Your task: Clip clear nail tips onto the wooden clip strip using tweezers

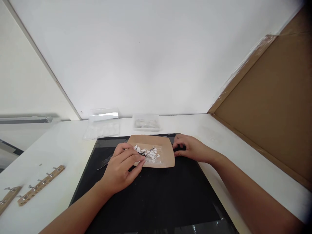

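Note:
A shallow brown paper tray (151, 139) rests on the black mat (165, 195). Small white flakes (153, 152) and some thin dark strands (143, 153) lie in a heap inside it. My left hand (123, 165) reaches over the tray's left side, with thumb and fingers pinched together at the heap's near edge. What is between those fingertips, if anything, is too small to make out. At the tray's right edge, my right hand (186, 148) has its fingers curled and its fingertips on the rim. A thin, partly see-through strip (103, 163) sticks out left of my left hand.
Behind the mat stand an open clear plastic case (103, 128) and a small clear box (146, 123) with items inside. Wooden strips with metal wing-shaped fittings (41, 185) lie at left on the white table (60, 143). A cardboard panel (263, 97) leans at right.

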The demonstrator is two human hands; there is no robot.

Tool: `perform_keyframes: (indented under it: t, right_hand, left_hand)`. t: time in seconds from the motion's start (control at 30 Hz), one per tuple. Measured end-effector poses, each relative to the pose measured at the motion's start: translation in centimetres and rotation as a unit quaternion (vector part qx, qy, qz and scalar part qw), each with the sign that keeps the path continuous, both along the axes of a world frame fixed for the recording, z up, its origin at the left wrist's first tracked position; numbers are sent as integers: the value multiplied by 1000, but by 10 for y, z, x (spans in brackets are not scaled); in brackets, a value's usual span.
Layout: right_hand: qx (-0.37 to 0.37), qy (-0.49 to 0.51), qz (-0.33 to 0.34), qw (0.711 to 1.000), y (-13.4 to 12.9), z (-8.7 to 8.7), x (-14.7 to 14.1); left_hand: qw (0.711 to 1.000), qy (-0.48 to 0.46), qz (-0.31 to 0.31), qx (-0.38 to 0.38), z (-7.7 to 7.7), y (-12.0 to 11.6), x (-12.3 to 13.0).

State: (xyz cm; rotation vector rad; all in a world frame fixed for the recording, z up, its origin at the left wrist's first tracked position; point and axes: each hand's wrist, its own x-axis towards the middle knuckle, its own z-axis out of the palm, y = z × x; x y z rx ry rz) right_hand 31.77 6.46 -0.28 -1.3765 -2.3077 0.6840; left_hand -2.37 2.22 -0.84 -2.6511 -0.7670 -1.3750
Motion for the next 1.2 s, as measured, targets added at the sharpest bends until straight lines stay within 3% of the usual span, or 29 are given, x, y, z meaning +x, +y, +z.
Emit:
perform_keyframes:
  t: [0.17, 0.4, 0.67, 0.8, 1.2]
  right_hand:
    - [-18, 14, -14, 1000, 0, -2, 0]
    - [-58, 55, -38, 996, -3, 10, 3]
    - [97, 53, -196, 974, 5, 5, 11]
    - [123, 75, -250, 958, 9, -4, 13]
    - [97, 5, -184, 978, 19, -20, 12]
  left_hand:
    - [1000, 3, 5, 4, 1, 0, 0]
    - [1000, 0, -3, -2, 1, -1, 0]
    - [1000, 4, -1, 4, 1, 0, 0]
    - [1000, 6, -6, 1, 1, -1, 1]
    - [1000, 7, -10, -4, 2, -1, 0]
